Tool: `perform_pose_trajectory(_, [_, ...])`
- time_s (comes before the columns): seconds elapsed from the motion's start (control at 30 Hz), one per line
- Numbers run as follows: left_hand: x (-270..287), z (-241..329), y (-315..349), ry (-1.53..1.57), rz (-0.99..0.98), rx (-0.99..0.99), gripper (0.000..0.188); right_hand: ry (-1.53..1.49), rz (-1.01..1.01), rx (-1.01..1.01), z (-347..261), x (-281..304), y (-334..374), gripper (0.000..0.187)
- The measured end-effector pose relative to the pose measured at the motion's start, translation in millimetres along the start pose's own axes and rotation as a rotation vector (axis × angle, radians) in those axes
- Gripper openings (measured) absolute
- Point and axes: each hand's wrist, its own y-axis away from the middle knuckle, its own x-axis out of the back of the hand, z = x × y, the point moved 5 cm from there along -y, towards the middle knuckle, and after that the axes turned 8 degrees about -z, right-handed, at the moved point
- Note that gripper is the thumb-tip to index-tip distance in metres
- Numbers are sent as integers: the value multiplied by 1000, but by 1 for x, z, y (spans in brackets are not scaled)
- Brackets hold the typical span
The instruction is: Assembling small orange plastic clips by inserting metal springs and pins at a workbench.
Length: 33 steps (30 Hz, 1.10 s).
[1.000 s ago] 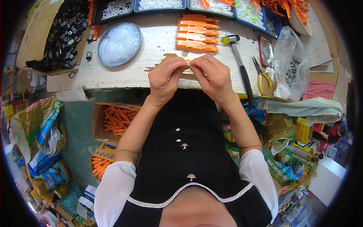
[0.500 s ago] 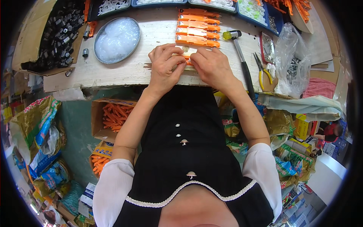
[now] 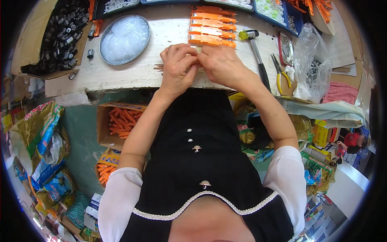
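My left hand [image 3: 178, 66] and my right hand [image 3: 223, 66] meet over the near edge of the white worktable [image 3: 121, 78]. Both have their fingers bent and pinched together. Whatever lies between the fingertips is covered by them. Just beyond my hands, a row of several long orange plastic parts [image 3: 212, 30] lies side by side. To the right of my right hand is a hammer [image 3: 256, 54] with a yellow-and-black head and black grip.
A round dish of clear whitish gel [image 3: 125, 39] stands left. Beyond it, a cardboard box [image 3: 38, 38] holds black-and-metal pieces. Trays of white pieces [image 3: 238, 3] line the back. Yellow-handled pliers [image 3: 279, 74] and a clear plastic bag [image 3: 312, 64] lie right. Boxes of orange parts [image 3: 121, 123] stand below.
My right hand has shifted left, against my left hand, and its forearm slants more. The orange part that showed between my fingers is now out of sight.
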Motion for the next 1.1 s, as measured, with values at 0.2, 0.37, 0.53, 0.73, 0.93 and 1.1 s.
perform_pose_trajectory(0.2, [1, 0, 1, -28, -77, 66, 11, -137, 146, -82, 16, -1, 24, 9])
perform_pose_trajectory(0.37, [2, 6, -7, -107, -105, 31, 12, -288, 426, -327, 70, 30, 96, 10])
perform_pose_trajectory(0.53, [3, -1, -11, -191, -195, -7, 12, 58, 566, -782, 172, 53, 209, 18])
perform_pose_trajectory(0.73, [-4, 1, -16, -122, -231, -40, 8, 338, -5, -1286, 306, 46, 377, 26])
perform_pose_trajectory(0.93, [-1, 6, -2, -224, -183, -75, 14, 281, -186, -1164, 257, 30, 291, 27])
perform_pose_trajectory(1.1, [23, -13, -23, -241, -144, -37, 17, 314, -181, -1211, 280, 9, 289, 29])
